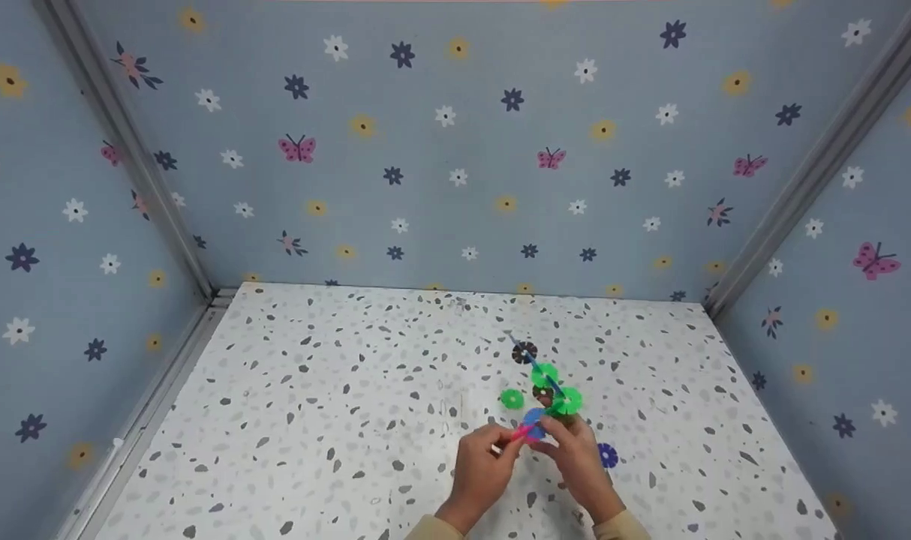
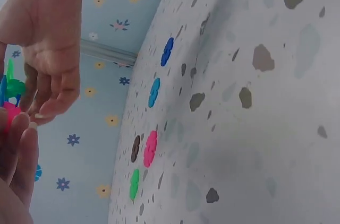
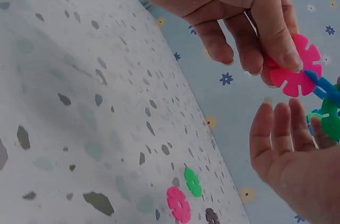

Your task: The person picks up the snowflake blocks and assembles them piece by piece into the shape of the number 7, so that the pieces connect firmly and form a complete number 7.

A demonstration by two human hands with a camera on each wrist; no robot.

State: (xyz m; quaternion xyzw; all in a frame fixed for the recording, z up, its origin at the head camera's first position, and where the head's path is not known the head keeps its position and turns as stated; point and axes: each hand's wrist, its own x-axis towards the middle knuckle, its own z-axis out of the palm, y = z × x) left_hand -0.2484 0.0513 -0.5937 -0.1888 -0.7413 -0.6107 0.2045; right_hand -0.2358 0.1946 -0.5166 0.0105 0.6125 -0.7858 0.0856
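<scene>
Low in the centre of the head view, the left hand (image 1: 479, 465) pinches a pink snowflake disc (image 3: 295, 69) slotted onto a chain of blue and green snowflake discs (image 1: 549, 386). The right hand (image 1: 575, 457), fingers curled, supports that chain just beside it. A loose dark-blue disc (image 1: 608, 454) lies on the speckled tabletop (image 1: 313, 420), lower right of the hands.
</scene>
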